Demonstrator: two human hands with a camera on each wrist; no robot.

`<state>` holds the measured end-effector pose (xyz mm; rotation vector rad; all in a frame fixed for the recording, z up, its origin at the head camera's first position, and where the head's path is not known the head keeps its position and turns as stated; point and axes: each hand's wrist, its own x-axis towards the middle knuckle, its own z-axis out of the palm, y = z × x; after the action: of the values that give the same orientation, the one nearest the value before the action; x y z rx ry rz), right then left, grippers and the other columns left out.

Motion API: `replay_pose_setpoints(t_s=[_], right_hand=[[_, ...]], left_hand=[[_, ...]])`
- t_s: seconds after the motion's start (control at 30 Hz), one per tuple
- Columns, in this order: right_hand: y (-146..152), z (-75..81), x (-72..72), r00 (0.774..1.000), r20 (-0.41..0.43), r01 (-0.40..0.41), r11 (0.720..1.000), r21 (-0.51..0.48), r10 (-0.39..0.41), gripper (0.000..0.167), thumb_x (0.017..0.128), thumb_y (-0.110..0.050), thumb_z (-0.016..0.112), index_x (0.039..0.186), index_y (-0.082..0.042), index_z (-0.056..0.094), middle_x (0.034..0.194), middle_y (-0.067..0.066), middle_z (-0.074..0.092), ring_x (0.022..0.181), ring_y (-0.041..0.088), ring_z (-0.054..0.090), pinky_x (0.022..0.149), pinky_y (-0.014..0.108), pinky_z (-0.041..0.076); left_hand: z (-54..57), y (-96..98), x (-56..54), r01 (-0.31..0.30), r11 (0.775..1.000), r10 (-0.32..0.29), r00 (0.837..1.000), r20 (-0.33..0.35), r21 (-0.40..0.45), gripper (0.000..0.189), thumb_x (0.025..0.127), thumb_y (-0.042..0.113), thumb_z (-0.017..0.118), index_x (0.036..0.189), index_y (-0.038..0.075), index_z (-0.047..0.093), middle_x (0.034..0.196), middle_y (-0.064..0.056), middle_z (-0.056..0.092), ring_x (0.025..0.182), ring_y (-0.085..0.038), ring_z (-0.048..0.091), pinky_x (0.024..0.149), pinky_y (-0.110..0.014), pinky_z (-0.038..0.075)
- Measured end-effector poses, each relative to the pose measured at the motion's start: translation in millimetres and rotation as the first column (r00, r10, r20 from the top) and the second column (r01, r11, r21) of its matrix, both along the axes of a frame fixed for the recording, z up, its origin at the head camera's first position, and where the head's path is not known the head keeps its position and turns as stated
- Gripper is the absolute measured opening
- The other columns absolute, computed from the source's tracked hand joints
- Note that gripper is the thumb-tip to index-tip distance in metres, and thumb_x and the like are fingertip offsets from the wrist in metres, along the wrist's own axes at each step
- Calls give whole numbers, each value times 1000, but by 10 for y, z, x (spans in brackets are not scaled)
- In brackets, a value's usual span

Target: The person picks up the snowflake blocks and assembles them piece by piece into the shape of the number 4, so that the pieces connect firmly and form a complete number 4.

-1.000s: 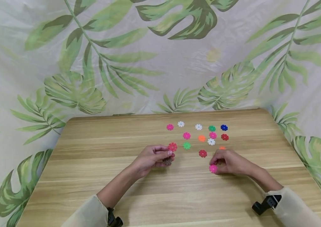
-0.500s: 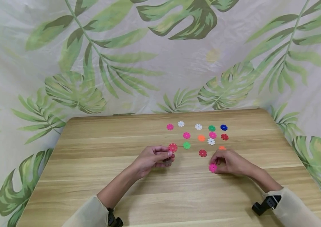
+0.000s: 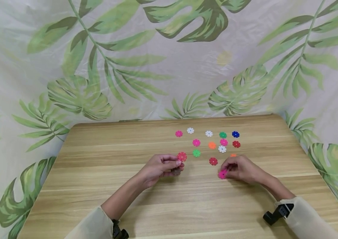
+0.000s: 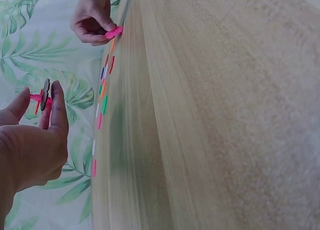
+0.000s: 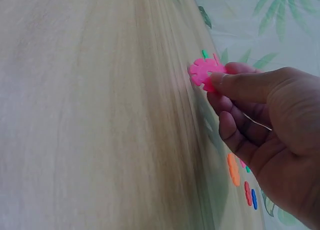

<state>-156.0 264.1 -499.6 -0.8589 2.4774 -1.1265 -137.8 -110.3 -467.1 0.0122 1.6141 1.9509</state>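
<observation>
Left hand (image 3: 160, 167) pinches a small disc cluster (image 4: 46, 95), right hand (image 3: 243, 170) pinches a pink notched disc (image 5: 201, 72); light edge-holds, covering little of either, seem surest for handling them.

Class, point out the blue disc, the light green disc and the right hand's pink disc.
Blue disc (image 3: 235, 134), head view: face centre.
Light green disc (image 3: 196, 153), head view: face centre.
Pink disc (image 5: 202, 71), right wrist view: uncovered face.

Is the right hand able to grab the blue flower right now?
Probably not straight away: the right hand is pinching a pink flower, so its fingers look busy. If it let go, likely yes: the blue flower lies uncovered farther back, just past a red one.
</observation>
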Motion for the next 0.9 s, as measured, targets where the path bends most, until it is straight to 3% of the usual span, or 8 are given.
replay_pose_setpoints(t_s=[0.47, 0.7, 0.9], right_hand=[[-169, 38, -105, 996, 8, 94, 986, -135, -94, 18, 91, -4, 82, 104, -17, 80, 100, -5, 78, 91, 13, 70, 82, 26, 61], [-278, 147, -118, 991, 40, 136, 957, -257, -130, 13, 92, -7, 82, 103, -14, 80, 100, 0, 79, 90, 18, 71, 78, 27, 60], [-400, 200, -121, 990, 50, 143, 931, -336, -134, 12, 94, -5, 80, 104, -12, 80, 99, 4, 78, 85, 27, 70, 73, 29, 60]], left_hand=[[-8, 14, -3, 6, 1000, -6, 1000, 7, -23, 25, 101, 8, 72, 122, -5, 71, 107, -11, 80, 99, -16, 77, 88, -33, 63], [8, 27, 4, 30, 999, -30, 1000, 1, -23, 32, 101, 12, 73, 125, -9, 70, 106, -10, 80, 97, -15, 77, 87, -33, 63], [14, 34, -3, 40, 999, -40, 999, 1, -17, 24, 102, 12, 72, 119, -5, 74, 106, -12, 80, 96, -16, 77, 91, -37, 63]])
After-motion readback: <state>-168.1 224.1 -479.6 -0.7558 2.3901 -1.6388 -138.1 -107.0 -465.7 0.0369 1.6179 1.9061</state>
